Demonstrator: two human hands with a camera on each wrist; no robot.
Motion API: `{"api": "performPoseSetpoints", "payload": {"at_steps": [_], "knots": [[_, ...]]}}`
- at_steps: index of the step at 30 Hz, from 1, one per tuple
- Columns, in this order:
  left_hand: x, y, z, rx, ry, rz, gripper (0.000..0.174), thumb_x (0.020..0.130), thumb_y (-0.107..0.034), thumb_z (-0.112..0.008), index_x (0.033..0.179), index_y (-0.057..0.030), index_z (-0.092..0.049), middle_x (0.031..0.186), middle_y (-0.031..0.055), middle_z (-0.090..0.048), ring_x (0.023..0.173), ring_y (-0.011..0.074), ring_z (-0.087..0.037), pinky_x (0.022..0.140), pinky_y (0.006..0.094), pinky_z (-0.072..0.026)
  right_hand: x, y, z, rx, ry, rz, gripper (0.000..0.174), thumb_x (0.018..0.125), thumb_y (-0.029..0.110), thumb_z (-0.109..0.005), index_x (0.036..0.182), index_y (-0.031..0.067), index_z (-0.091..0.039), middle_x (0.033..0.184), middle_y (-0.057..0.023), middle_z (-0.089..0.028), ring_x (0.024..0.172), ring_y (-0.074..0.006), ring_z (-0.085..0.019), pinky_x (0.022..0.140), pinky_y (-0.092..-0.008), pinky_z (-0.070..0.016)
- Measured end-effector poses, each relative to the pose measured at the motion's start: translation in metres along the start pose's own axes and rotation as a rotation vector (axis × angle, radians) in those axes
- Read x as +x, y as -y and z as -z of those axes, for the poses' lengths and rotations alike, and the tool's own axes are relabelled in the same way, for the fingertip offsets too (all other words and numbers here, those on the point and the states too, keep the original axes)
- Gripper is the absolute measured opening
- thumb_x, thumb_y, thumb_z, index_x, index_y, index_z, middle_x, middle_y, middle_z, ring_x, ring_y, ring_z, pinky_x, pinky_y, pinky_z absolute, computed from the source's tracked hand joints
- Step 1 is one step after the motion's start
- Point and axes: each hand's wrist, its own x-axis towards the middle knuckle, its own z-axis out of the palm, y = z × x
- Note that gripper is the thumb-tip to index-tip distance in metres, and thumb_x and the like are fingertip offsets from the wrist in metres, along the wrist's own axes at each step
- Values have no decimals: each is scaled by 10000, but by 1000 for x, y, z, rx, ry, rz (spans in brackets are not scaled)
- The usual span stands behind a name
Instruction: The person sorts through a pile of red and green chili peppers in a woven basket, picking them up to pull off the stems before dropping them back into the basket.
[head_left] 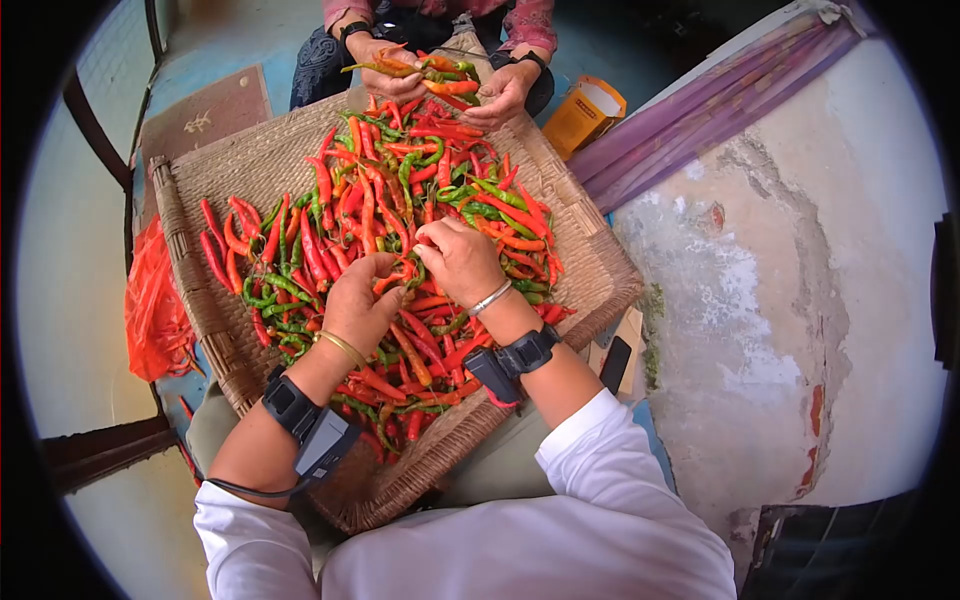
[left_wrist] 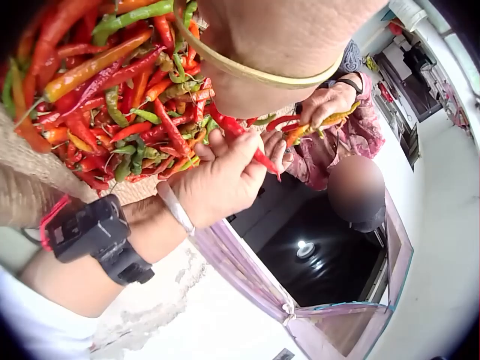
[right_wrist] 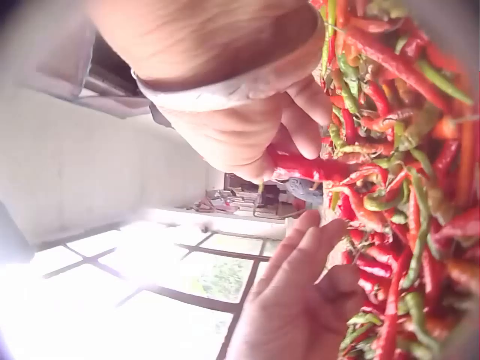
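I am sitting with a woven tray (head_left: pixel 600 285) pulled up against my knees, its near edge lying just under my white sleeves. My left hand (head_left: pixel 358 305), with the gold bangle at its wrist, is hovering low over the near middle of the tray; its fingers (right_wrist: pixel 300 247) are lying loose and nearly straight and are gripping nothing. Just beside it, almost touching, my right hand (head_left: pixel 458 258) with the silver bangle is pinching a red chilli (right_wrist: pixel 307 166) between thumb and curled fingers, clamped tight on it right above the heap. Beneath both hands the pile of chillies (head_left: pixel 400 200) is covering most of the tray, red, orange and green pods lying mixed and crossed over one another. A red bag (head_left: pixel 155 315) is lying on the floor just beside the tray's left edge. At the far edge, across from me, the other person's hands (head_left: pixel 495 95) are holding a small bunch of chillies, and an orange box (head_left: pixel 583 115) is standing near them to the right
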Motion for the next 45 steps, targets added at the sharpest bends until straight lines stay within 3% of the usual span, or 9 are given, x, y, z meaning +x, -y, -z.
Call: {"api": "performPoseSetpoints", "payload": {"at_steps": [2,6,13,15,18,23,27,29,45], "knots": [[2,6,-4,28,-104,-123,251,747,-71,-624,980,-9,-551,807,74,-597,712,147,-566,637,263,-456,-5,8,10,294,-70,-158,116,743,111,-613,799,22,-563,690,-109,-577,623,-253,-571,582,-335,-460],[-3,-2,-1,-129,167,69,197,781,-53,-600,965,-2,-549,758,14,-552,656,91,-502,587,226,-429,-18,11,10,906,54,-451,156,837,174,-548,816,20,-565,657,-12,-589,496,-47,-508,448,-175,-404],[-9,3,-2,-7,336,23,96,836,-88,-559,853,6,-563,650,-20,-493,561,41,-442,508,198,-391,-17,-5,8,1561,121,-739,187,846,220,-527,759,56,-552,620,-30,-581,430,-57,-478,346,-178,-352],[-12,-7,-2,-113,371,70,148,803,-134,-602,785,11,-577,655,72,-522,560,150,-491,532,272,-410,-14,-9,10,1595,136,-734,190,849,218,-523,745,61,-546,615,-31,-578,418,-64,-472,343,-178,-352],[-16,-15,-4,-214,344,183,236,841,-143,-558,1012,14,-516,683,36,-546,574,99,-491,523,236,-415,-6,-18,16,1554,86,-701,193,859,224,-510,780,51,-542,599,-29,-562,407,-66,-460,337,-198,-364],[-11,-6,-4,-304,197,381,402,845,-102,-539,1197,5,-379,771,59,-578,625,83,-530,537,225,-441,8,-27,41,1690,-145,-453,375,865,241,-513,1147,-1,-462,968,-126,-590,853,-158,-581,720,-276,-476],[-12,5,-4,-444,273,363,261,846,-92,-536,1082,12,-490,772,24,-577,649,68,-508,564,209,-429,0,-41,43,749,71,-432,449,791,222,-610,1137,-26,-468,1075,-151,-543,917,-211,-552,784,-320,-454],[-14,3,-6,-449,273,363,198,841,-86,-543,1012,15,-537,774,3,-576,667,53,-501,585,200,-426,-7,-26,52,-458,91,-166,432,731,204,-643,1097,10,-518,1049,-143,-541,958,-267,-513,838,-359,-418],[-18,3,-11,-178,355,315,203,806,-79,-578,982,20,-559,719,29,-578,645,81,-530,586,230,-449,-26,-20,43,-300,435,-288,204,727,226,-625,874,94,-572,774,-118,-603,757,-285,-590,641,-388,-456]]}}
